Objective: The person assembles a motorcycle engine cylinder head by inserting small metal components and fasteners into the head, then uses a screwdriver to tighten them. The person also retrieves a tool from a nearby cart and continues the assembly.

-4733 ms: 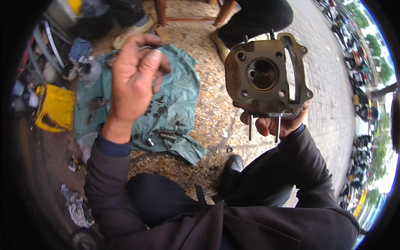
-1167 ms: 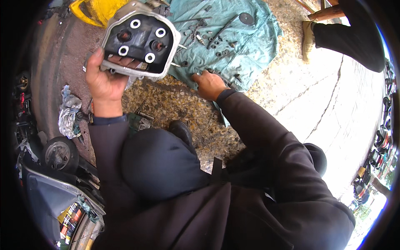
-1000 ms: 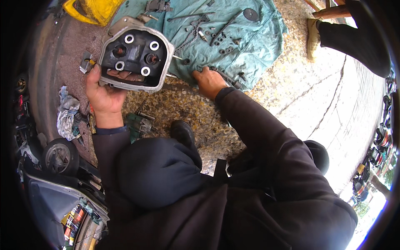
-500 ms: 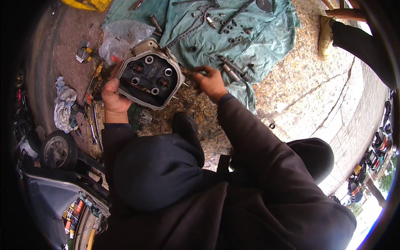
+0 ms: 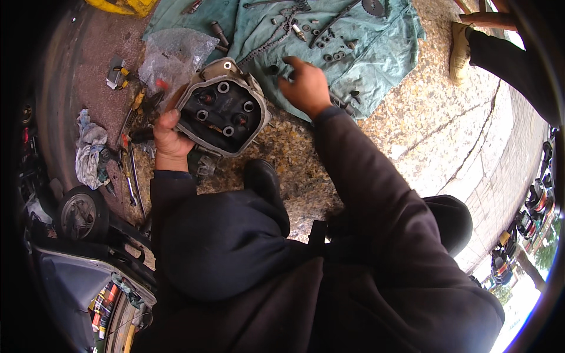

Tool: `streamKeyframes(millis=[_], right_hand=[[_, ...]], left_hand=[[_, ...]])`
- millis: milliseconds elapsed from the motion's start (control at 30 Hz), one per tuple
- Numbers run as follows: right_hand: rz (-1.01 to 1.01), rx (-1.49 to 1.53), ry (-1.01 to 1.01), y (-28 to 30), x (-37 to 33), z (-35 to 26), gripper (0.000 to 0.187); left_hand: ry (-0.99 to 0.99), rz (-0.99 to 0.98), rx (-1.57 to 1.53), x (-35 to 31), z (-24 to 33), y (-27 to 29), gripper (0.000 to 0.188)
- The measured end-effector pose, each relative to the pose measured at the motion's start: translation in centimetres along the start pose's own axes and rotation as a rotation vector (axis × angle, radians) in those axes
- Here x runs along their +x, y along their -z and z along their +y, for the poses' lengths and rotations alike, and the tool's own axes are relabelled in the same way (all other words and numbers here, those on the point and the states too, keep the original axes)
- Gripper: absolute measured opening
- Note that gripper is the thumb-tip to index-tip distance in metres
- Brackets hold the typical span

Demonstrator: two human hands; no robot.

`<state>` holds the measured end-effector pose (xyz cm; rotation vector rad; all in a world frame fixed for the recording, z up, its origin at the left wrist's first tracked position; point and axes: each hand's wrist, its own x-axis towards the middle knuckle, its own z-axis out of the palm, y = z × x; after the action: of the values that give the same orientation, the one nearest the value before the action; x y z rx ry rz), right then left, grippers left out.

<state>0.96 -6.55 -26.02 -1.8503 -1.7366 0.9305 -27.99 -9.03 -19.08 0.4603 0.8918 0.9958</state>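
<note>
My left hand (image 5: pixel 170 138) grips the near left edge of a metal engine cylinder head (image 5: pixel 220 112), thumb on its rim. The cylinder head is tilted so its dark hollow shows, with several pale round bosses inside. To the right, my right hand (image 5: pixel 307 88) hovers over the green cloth (image 5: pixel 376 70), index finger and thumb apart, and nothing shows between them. Near its fingertips are a black ring (image 5: pixel 272 69) and a metal chain (image 5: pixel 272 44). A spark plug (image 5: pixel 299 32) and several small nuts and rings (image 5: pixel 335 56) lie farther off on the cloth.
Clear plastic wrap (image 5: pixel 176 50) lies left of the cloth. Screwdrivers and wrenches (image 5: pixel 134 170), a crumpled rag (image 5: pixel 91 147) and a wheel (image 5: pixel 82 212) are at the left. Another person's shoe (image 5: pixel 460 53) stands at the upper right. My own shoe (image 5: pixel 263 176) is below the cylinder head.
My right hand has moved up and away from the cylinder head's right side to over the cloth, its fingers opening. My left hand has shifted the cylinder head slightly to the right.
</note>
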Motion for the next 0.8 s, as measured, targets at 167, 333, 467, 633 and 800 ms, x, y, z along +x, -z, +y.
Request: streamKeyframes(millis=[167, 333, 467, 633, 800], right_hand=[[-0.290, -0.377, 0.152, -1.2, 3.3, -1.0, 0.028], [-0.204, -0.152, 0.191, -1.4, 4.5, 1.3, 0.021], [-0.546, 0.536, -0.369, 1.1, 5.7, 3.3, 0.025], [-0.644, 1.270, -0.526, 4.1, 4.6, 4.0, 0.030], [-0.606, 1.398, -0.367, 6.9, 3.3, 3.3, 0.028]], left_hand=[[-0.037, -0.015, 0.014, 0.0, 0.0, -0.2, 0.088], [-0.010, 0.048, -0.006, -0.4, -0.1, 0.3, 0.086], [0.006, 0.006, -0.026, 0.0, -0.3, 0.5, 0.084], [0.015, -0.018, -0.011, 0.7, -0.8, -0.2, 0.082], [0.018, -0.022, 0.035, 2.1, -1.5, -1.8, 0.082]])
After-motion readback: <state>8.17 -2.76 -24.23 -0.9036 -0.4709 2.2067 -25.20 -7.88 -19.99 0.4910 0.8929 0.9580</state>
